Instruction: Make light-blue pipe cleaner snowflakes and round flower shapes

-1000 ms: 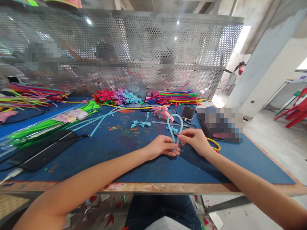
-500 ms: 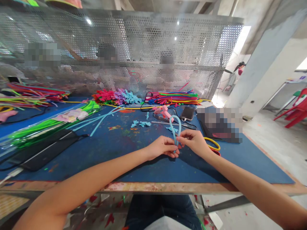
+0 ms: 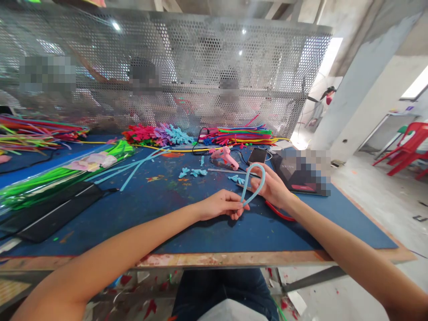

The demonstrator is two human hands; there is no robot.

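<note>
A light blue pipe cleaner (image 3: 246, 180) is bent into a teardrop loop standing above the mat. My left hand (image 3: 226, 205) pinches its two ends together at the bottom, between thumb and fingers. At the loop's right side, my right hand (image 3: 272, 185) has its fingers curled against the bend, partly hidden behind it. Under the right wrist lies a tool with a red handle (image 3: 281, 213), mostly covered by that hand. Small blue twisted pieces (image 3: 199, 172) lie beyond the left hand, and another blue piece (image 3: 236, 179) is just behind the loop.
A pink glue gun (image 3: 224, 157) and a phone (image 3: 257, 155) lie behind the hands. A dark folder-like item (image 3: 297, 176) is at right. Pipe cleaner bundles (image 3: 240, 135) line the perforated metal screen (image 3: 187, 71). A green bagged bundle (image 3: 67, 171) and black case (image 3: 56, 211) lie left.
My right hand has moved up from the pinched ends to the loop's right side. The loop has become wider and leans right. The view has shifted slightly.
</note>
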